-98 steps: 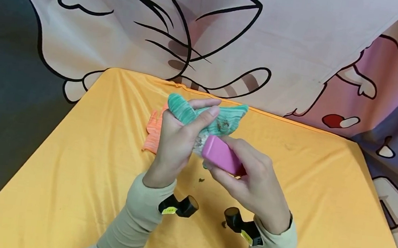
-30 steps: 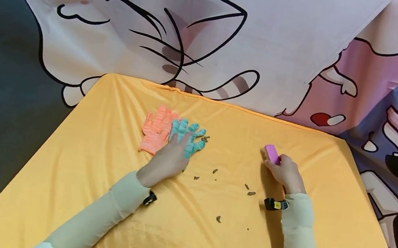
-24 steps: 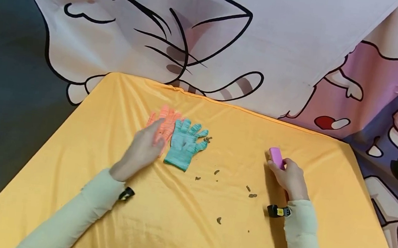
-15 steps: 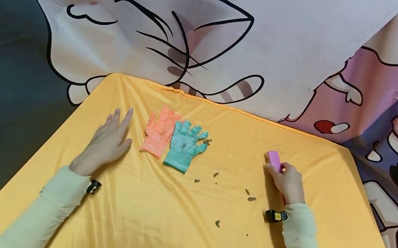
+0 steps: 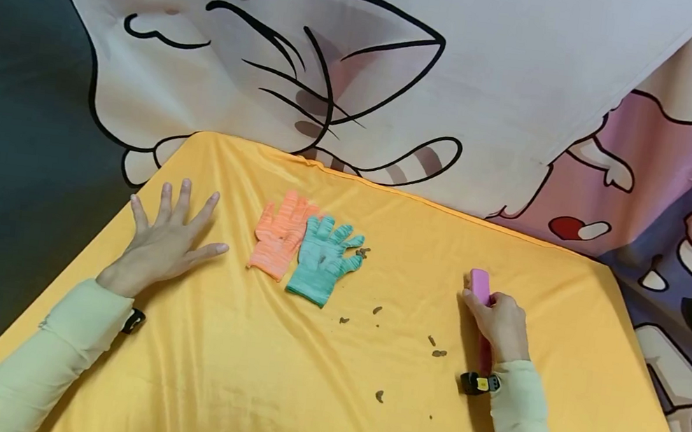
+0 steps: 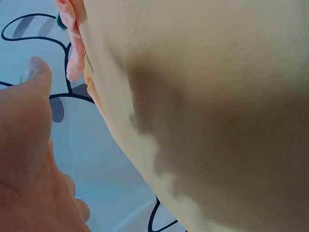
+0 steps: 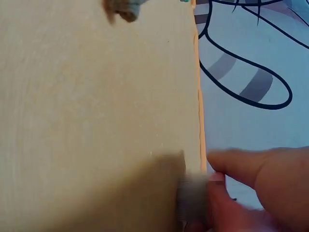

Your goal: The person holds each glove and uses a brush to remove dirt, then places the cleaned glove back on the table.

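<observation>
My left hand [image 5: 159, 247] is spread with straight fingers at the left of the yellow-covered table, touching no object. To its right lie two knitted gloves side by side: an orange glove [image 5: 276, 240] and a teal glove [image 5: 318, 269] that slightly overlaps it. A small dark stain shows on the teal one. Far to the right, my right hand [image 5: 501, 324] grips a pink brush [image 5: 480, 284], its reddish handle [image 5: 485, 355] running back under the wrist. In the right wrist view the greyish underside of the brush [image 7: 193, 200] is blurred, low over the cloth.
Brown crumbs, among them a curved bit [image 5: 379, 395] and a flat bit [image 5: 439, 353], lie scattered between gloves and brush. A small brown clump [image 5: 363, 252] touches the teal glove's fingertips. A cartoon-cat curtain [image 5: 511, 85] hangs behind the table's far edge.
The teal glove, earlier held up against the brush, now lies on the table by the orange one. My left hand has let go and moved left; the right hand has carried the brush right.
</observation>
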### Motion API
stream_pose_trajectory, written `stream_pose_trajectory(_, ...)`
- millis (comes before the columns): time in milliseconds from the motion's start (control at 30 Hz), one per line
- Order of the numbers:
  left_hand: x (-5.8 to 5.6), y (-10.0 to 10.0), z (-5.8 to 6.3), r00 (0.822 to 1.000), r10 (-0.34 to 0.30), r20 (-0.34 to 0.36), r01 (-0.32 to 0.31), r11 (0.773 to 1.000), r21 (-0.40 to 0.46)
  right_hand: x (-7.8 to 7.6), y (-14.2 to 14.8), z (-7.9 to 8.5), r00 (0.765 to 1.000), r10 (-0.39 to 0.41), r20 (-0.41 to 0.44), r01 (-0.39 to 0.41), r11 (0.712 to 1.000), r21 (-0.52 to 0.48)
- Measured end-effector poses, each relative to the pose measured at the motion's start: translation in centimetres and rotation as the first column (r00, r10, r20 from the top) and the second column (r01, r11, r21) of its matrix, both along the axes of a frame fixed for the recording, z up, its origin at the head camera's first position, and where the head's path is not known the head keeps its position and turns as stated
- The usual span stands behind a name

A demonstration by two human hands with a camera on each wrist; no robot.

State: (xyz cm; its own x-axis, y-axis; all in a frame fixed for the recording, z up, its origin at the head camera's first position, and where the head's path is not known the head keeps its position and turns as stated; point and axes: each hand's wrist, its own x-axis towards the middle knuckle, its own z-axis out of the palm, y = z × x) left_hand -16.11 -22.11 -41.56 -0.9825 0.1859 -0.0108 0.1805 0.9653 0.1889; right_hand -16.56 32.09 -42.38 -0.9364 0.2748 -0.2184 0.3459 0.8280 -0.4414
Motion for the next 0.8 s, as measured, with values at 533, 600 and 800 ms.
stream_pose_trajectory(533,-0.8,0.3,1.6,1.000,0.004,-0.012,-0.004,1.000,0.008,-1.4,1.0,0.5,0.995,0.094,-0.039,-0.101,0.971,-0.216)
stream_pose_trajectory(600,-0.9,0.0,1.7,1.000,0.001,-0.006,-0.001,1.000,0.020,-1.6,0.9,0.4,0.993,0.114,-0.025,-0.117,0.973,-0.199)
stream_pose_trajectory(800,-1.0,-0.7,1.3,1.000,0.004,0.011,-0.004,0.999,0.042,-1.6,1.3,1.0,0.978,0.209,0.028,-0.208,0.978,-0.027)
